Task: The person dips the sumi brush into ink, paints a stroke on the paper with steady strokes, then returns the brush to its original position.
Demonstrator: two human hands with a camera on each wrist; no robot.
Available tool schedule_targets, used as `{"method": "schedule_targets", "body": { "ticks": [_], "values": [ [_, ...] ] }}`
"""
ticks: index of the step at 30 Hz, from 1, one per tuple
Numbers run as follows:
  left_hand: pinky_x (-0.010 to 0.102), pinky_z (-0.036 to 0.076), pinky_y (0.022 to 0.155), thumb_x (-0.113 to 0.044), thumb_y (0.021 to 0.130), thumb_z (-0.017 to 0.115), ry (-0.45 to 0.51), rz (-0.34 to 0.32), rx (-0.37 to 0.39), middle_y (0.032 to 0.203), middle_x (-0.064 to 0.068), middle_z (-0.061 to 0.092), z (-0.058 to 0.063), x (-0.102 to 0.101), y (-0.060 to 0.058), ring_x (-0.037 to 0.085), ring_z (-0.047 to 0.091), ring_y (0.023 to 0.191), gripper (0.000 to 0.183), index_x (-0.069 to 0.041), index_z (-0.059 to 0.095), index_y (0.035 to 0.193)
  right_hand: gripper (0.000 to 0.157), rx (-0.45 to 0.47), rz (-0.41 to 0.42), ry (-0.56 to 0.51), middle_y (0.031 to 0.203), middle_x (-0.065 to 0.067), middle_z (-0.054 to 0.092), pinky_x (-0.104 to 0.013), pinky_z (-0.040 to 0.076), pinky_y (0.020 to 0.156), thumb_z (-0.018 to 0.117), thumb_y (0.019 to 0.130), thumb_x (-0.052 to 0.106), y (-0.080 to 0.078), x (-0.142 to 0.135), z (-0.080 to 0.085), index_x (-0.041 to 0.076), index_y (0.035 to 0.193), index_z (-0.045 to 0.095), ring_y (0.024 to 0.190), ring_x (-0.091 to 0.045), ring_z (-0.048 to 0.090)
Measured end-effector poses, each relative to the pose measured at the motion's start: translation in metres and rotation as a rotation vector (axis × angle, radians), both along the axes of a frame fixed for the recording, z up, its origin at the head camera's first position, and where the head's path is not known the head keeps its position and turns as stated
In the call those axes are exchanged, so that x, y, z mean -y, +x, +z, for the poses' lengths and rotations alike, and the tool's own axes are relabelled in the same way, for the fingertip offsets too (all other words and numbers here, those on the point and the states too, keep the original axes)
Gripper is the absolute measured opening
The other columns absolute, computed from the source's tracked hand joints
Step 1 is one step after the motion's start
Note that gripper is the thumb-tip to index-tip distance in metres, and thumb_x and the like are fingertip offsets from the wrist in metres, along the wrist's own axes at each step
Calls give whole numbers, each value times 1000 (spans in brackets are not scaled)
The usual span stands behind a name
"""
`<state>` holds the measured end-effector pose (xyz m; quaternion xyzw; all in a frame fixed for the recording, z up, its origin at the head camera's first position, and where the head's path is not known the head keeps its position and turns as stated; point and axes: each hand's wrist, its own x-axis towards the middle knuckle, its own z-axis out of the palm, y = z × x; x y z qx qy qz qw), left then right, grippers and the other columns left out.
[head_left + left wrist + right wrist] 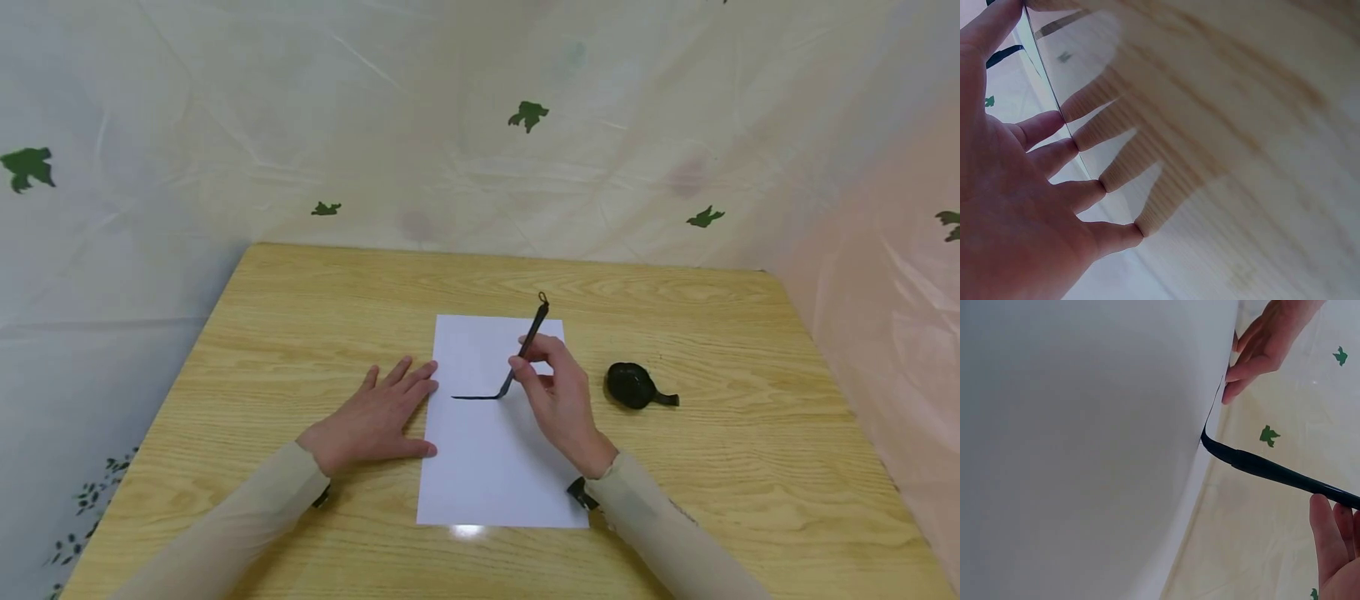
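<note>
My right hand (557, 400) pinches a dark ink brush (527, 342) between thumb and fingers, its looped end tilted up and away. In the right wrist view the black bristles (1215, 447) bend against the white paper (495, 475). A thin black ink line (474, 397) runs leftward from the brush tip across the sheet. Spread flat, my left hand (375, 417) rests at the paper's left edge, thumb and fingertips at or just over it. The left wrist view shows these fingers (1088, 194) straight, their tips on the glossy wooden surface.
A small black dish with a short handle (632, 386) sits right of the paper, near my right hand. The wooden table (315, 283) extends around the sheet. Behind it hangs pale sheeting (420, 125) with green bird shapes.
</note>
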<state>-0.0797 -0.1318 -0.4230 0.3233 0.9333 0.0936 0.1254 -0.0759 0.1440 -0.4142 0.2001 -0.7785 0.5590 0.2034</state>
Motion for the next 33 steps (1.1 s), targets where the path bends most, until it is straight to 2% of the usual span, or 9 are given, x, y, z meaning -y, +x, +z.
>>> {"method": "schedule_targets", "body": {
  "ticks": [33],
  "values": [
    [68,16,105,-67,82,62,9,-9,2,161,3,17,3,0,0,34,7,146,90,-10,39,148,34,-11,-39,4,98,-4,62,-26,56,66,67,88,0,3,-10,1,4,120,55,87,-18,65]
  ]
}}
